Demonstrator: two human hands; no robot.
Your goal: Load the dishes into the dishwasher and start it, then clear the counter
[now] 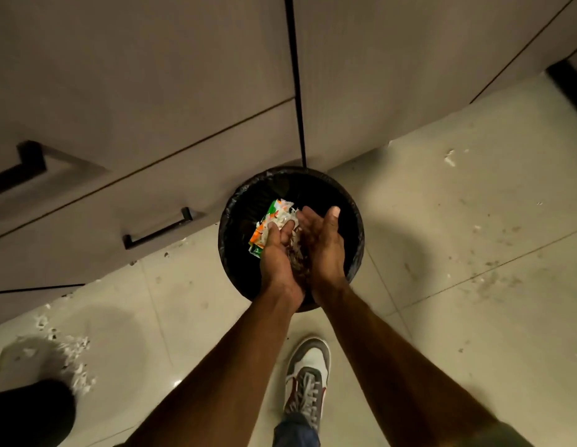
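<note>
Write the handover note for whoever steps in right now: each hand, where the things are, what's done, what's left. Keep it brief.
Left hand: closed on a crumpled orange, green and white wrapper, held over the bin.
Right hand: open, cupped against the left; loose scraps lie between the palms.
Black lined bin: on the floor against the cabinets, directly under both hands.
Done: a load of rubbish has been brought to the bin.
Left: let the wrapper and scraps drop in. White bits are scattered on the floor tiles at left. Dishwasher and counter are out of view, so check their state.
</note>
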